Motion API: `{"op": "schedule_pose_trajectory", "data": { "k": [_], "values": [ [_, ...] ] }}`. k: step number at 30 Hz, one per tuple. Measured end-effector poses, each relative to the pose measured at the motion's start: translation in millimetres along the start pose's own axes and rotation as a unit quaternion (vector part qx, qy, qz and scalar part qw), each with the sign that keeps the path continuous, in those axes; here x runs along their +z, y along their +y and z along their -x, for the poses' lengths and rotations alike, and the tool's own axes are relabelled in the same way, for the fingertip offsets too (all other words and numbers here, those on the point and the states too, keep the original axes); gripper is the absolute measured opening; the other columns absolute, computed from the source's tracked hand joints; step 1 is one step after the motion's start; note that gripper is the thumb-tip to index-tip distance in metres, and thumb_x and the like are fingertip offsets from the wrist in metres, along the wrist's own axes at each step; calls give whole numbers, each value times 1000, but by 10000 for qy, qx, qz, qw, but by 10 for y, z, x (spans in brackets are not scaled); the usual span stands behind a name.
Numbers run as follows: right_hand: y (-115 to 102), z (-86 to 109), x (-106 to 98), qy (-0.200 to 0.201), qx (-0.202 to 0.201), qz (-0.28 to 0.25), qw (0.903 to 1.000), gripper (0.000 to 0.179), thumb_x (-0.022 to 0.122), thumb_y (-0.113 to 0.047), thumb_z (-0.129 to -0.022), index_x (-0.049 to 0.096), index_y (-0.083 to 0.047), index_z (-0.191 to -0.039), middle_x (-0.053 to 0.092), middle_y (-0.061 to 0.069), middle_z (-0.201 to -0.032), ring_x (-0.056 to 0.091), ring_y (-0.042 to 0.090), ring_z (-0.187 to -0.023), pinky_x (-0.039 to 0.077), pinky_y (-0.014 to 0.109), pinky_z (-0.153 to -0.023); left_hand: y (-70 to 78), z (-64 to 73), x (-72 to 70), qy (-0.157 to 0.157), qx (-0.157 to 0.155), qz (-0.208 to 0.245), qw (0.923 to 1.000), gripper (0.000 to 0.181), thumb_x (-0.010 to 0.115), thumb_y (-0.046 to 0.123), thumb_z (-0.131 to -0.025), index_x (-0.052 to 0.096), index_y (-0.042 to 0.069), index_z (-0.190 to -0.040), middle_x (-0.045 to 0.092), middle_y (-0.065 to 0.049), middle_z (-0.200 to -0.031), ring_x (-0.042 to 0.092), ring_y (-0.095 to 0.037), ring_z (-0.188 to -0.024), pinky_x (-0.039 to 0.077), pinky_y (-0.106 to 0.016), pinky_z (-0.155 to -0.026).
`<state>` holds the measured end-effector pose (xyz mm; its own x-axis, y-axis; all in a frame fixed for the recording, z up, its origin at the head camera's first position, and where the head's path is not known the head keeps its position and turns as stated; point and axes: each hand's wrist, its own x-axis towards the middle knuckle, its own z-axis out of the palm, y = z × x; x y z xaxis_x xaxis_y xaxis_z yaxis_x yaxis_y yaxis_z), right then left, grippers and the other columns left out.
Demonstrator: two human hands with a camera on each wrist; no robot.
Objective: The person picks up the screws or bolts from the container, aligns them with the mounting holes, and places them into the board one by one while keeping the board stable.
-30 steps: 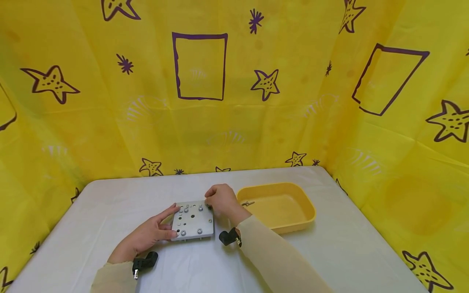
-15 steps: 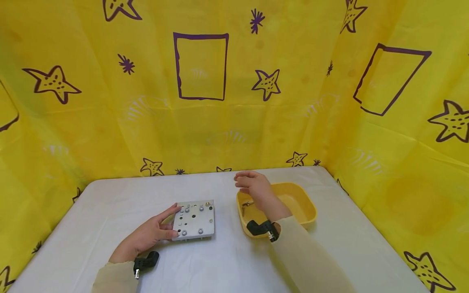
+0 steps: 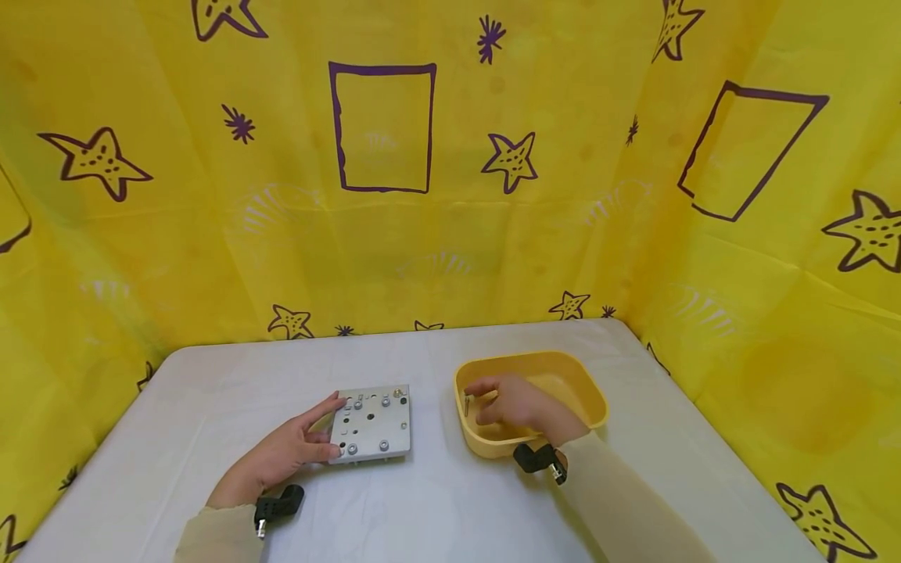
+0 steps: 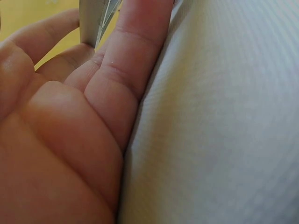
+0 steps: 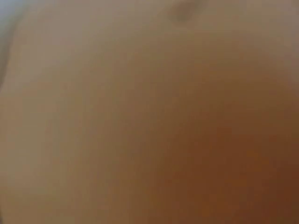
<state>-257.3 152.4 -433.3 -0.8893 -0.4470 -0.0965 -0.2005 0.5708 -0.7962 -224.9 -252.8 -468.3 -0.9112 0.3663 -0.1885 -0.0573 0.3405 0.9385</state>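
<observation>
My left hand [image 3: 281, 450] grips the left edge of a square metal plate [image 3: 371, 432], its thumb near the front corner and a finger at the far one. Holes and several round bolt heads dot the plate's top, and a small brass-coloured fitting [image 3: 397, 393] sits at the far right corner. In the left wrist view, part of the plate [image 4: 91, 21] shows between the fingers. Inside a yellow tray [image 3: 601, 410], my right hand [image 3: 517, 403] reaches down with thumb and forefinger apart, close to a thin metal screw [image 3: 467, 405]. The right wrist view is only a blur.
A white cloth [image 3: 422, 508] covers the table. The tray stands to the right of the plate, with a gap between them. Yellow patterned curtains [image 3: 450, 234] enclose the back and both sides. A black wrist camera [image 3: 280, 502] is strapped to each forearm.
My right hand has left the plate's far right corner, moved right and lowered into the tray. The brass-coloured fitting at that corner is now uncovered. The left hand and the plate stay in place.
</observation>
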Motion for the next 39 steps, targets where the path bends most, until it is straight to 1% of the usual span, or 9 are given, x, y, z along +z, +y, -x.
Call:
{"op": "schedule_pose_trajectory", "data": {
  "k": [4,7,10,13,21,27,32,35,39],
  "values": [
    [39,-14,50,-130,-10,102,9999,47,78,-5,-80,68,-13,-126,65,7,-124,63,20,-94,51,35,-79,3,-1,-2,-31,25,10,10000,92,84,20,-80,34,22,-157,9,-8,-166,60,-26,-115,42,-27,-93],
    [53,-21,81,-170,-48,230,9996,46,77,-6,-82,68,-14,-126,67,6,-114,62,20,-93,51,36,-79,8,2,4,-48,43,20,10000,92,83,18,-80,34,22,-158,9,-9,-166,60,-26,-115,42,-31,-95],
    [74,-27,109,-172,-152,494,9985,45,77,-8,-83,68,-16,-126,68,2,-105,60,20,-92,50,39,-81,6,5,5,-49,56,19,10000,92,83,18,-80,34,21,-157,9,-8,-166,60,-26,-115,43,-30,-94],
    [91,-37,130,-166,-282,836,9960,43,76,-10,-84,68,-16,-126,67,-1,-104,60,19,-91,48,40,-83,-1,1,0,-40,38,9,10000,92,84,19,-80,35,21,-157,8,-6,-166,60,-26,-115,43,-23,-90],
    [105,-78,153,-123,-687,1606,9845,37,75,-6,-83,70,-10,-119,65,0,-108,58,17,-88,48,38,-85,0,-2,7,35,-2,13,10000,92,85,19,-79,36,23,-157,8,-4,-166,60,-26,-115,43,-24,-90],
    [98,-91,175,-5,-914,2095,9735,28,73,-4,-84,73,-11,-111,64,1,-110,57,17,-90,46,36,-87,14,9,6,-17,74,-105,9999,93,83,19,-81,32,21,-158,10,-9,-166,60,-25,-113,41,-28,-92],
    [69,-89,195,158,-808,2369,9680,18,73,-7,-86,73,-12,-103,66,-3,-100,59,15,-88,47,35,-86,25,16,13,-50,80,22,10000,94,83,15,-81,31,20,-158,11,-11,-165,59,-26,-113,42,-29,-91],
    [46,-82,204,232,-656,2456,9669,13,73,-10,-86,73,-13,-99,66,-5,-94,58,13,-83,48,34,-82,28,15,16,21,41,-54,10000,93,83,16,-80,33,21,-158,11,-8,-166,59,-25,-112,41,-32,-93],
    [11,-77,201,265,-598,2608,9632,11,74,-11,-86,74,-12,-96,66,-6,-91,56,13,-80,48,34,-80,29,12,16,77,4,-201,9998,91,84,18,-80,34,22,-157,11,-5,-166,59,-24,-112,40,-38,-97]
  ]
}}
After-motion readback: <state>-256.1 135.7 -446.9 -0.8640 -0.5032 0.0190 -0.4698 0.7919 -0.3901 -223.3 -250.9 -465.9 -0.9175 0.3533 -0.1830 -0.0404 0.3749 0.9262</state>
